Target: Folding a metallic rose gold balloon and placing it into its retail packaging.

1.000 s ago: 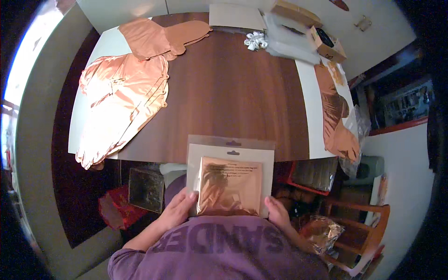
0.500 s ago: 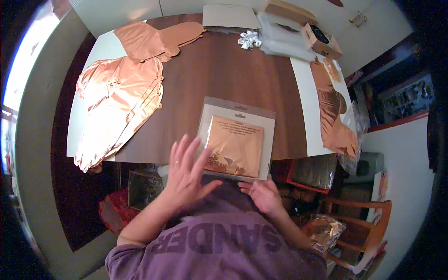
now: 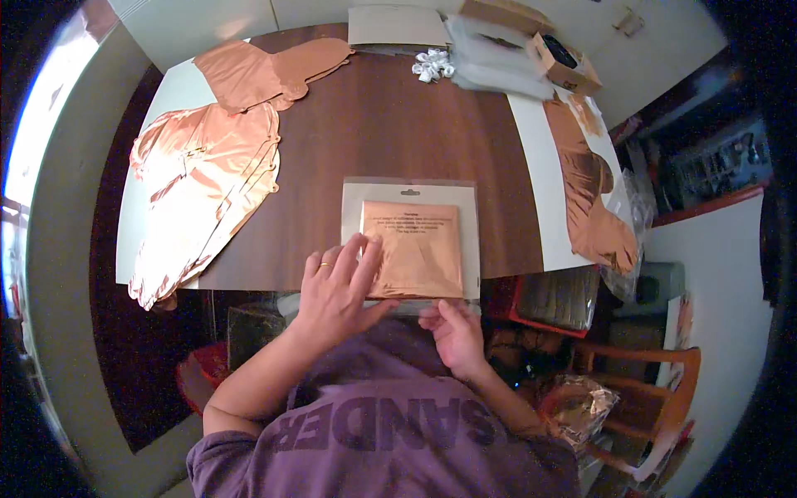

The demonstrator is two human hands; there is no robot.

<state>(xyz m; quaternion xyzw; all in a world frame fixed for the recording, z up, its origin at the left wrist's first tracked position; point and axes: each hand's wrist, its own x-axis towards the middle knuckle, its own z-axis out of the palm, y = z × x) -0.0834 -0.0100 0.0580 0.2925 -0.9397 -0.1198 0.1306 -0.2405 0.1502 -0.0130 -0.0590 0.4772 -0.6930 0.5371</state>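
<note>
In front of me, at the table's near edge, lies a clear plastic sleeve (image 3: 470, 189) holding a white card (image 3: 354, 217) and a folded copper-coloured foil balloon (image 3: 419, 249). My left hand (image 3: 332, 286) rests on the sleeve's left side, fingers stretched over the foil and a ring on one of them. At the lower right, my right hand (image 3: 457, 332) pinches the sleeve's bottom edge between thumb and fingers. Large flat copper foil balloons (image 3: 212, 183) are piled at the left. Another long foil balloon (image 3: 583, 187) lies along the right side.
At the far side are a pale flat box (image 3: 398, 26), white ribbon bows (image 3: 432, 65), a stack of clear plastic sleeves (image 3: 496, 62) and an open cardboard box (image 3: 569, 65). A wooden chair (image 3: 677, 398) stands at my right, near a red-edged crate (image 3: 552, 303).
My left hand has come down from above the packet onto the foil. The packet now lies straighter, and my right hand has shifted slightly left along its bottom edge.
</note>
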